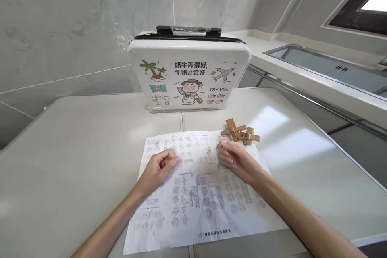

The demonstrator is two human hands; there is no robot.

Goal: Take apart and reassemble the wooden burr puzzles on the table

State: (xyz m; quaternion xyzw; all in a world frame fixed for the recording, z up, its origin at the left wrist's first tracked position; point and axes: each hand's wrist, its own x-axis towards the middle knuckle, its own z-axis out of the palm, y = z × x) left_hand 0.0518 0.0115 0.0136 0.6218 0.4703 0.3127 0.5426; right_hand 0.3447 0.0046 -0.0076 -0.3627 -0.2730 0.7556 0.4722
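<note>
**White printed paper sheet (254, 221) lay with its inverted title nearest**

On the glossy off-white table (75, 149), it seemed light, limp, creasable, best taken by a corner; perspective obscured its long axis. Left hand (160, 165) and right hand (237, 159) curled nearly closed over it, contents unclear.

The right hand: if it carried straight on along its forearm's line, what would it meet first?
Passing over the white printed paper sheet, the right hand would probably first meet the lower front of the white, plastic-wrapped rectangular case; depth is unclear from one view.
</note>
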